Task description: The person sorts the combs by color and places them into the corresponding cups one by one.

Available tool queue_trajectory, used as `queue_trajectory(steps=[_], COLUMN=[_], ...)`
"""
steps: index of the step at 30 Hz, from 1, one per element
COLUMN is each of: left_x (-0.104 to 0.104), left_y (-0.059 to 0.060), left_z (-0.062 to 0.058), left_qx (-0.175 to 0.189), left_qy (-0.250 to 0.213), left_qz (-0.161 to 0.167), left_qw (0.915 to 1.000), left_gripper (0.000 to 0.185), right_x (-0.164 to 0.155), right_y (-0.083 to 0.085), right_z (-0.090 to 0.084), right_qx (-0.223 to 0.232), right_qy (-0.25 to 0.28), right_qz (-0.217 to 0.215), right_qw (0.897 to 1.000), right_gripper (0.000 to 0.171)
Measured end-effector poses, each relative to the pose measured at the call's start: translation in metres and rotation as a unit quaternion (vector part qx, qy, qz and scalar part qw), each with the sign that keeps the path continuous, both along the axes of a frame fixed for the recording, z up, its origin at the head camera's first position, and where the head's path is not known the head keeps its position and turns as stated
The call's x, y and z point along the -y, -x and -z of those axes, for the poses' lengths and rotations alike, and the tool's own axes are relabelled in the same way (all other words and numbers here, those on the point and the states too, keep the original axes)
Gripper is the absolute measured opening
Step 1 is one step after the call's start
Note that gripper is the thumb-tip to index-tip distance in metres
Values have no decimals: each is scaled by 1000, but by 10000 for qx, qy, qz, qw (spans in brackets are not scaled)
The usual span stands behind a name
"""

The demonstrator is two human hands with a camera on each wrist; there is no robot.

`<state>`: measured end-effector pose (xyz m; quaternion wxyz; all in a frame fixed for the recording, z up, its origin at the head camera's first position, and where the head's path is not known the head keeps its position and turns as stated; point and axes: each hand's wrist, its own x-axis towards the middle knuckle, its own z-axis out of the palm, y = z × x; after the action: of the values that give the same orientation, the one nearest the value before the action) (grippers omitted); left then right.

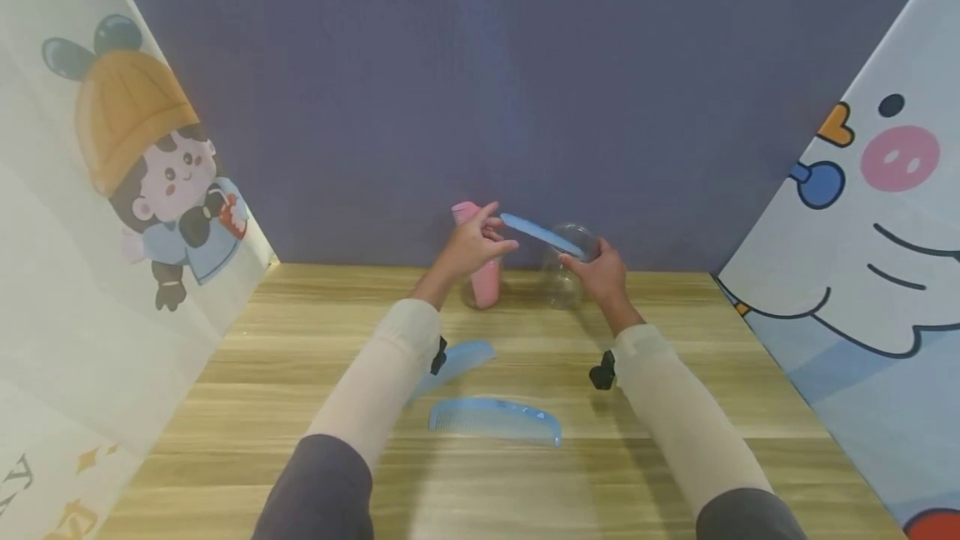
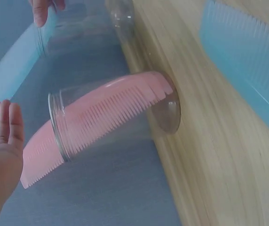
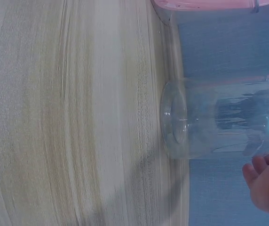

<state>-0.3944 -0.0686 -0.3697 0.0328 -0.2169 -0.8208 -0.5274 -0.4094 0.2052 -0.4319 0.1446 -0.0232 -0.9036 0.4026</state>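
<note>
My right hand (image 1: 603, 273) pinches the end of a blue comb (image 1: 540, 233) at the mouth of a clear jar (image 1: 564, 294). The comb slants up to the left, its far end close to my left fingertips. My left hand (image 1: 471, 247) is raised with its fingers extended, in front of a pink comb (image 1: 487, 286). In the left wrist view that pink comb leans inside a second clear jar (image 2: 172, 115), its upper end sticking out past the rim. The right wrist view has my curled lower fingers (image 3: 251, 174) beside the jar wall.
Two more blue combs lie on the wooden table (image 1: 300, 407): one comb (image 1: 495, 419) towards the front, another comb (image 1: 461, 359) partly behind my left sleeve. A dark back panel (image 1: 375, 107) rises right behind the jars. Printed side panels (image 1: 862, 290) flank the table.
</note>
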Motion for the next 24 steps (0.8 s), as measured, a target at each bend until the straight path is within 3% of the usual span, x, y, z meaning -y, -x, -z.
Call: queue_trajectory(steps=[7, 15, 20, 24], left_x=[4, 25, 40, 51], left_y=[-4, -16, -23, -30], left_z=[-3, 4, 14, 22], left_qx=[155, 368, 206, 47], left_qy=[50, 783, 1267, 1889], left_qz=[385, 257, 173, 56], left_qw=[9991, 9959, 9916, 9820], left_gripper=[84, 79, 77, 77], right_x=[0, 0, 0, 1], right_y=[0, -1, -2, -3], right_z=[0, -2, -1, -2], right_qx=[56, 205, 223, 173], right_qy=[8, 31, 26, 4], right_qz=[-28, -24, 14, 21], right_qw=[10000, 9998, 9997, 9998], right_gripper=[98, 102, 102, 100])
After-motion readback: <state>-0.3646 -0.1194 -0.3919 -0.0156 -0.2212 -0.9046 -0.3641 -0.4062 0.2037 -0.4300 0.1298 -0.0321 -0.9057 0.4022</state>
